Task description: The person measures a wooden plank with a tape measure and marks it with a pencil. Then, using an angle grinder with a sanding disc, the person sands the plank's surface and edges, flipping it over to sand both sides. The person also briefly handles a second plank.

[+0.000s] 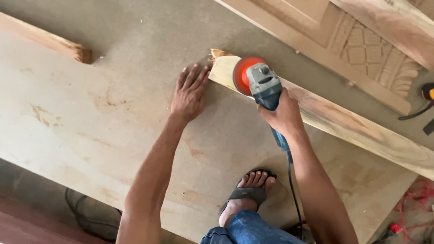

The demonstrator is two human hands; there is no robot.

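At the plank's (343,119) splintered end, right hand (282,115) fingers grip the grinder (262,83); left hand (190,95) lies flat, fingers spread beside it; most of the plank looks unsanded

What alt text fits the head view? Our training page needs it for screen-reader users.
A person's right hand holds a blue-grey angle grinder with an orange disc on the end of a long wooden plank. The left hand lies flat beside it on a large board, with a sandalled foot below.

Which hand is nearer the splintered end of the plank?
Left. The left hand lies flat beside the plank's splintered end; the right hand grips the grinder farther along.
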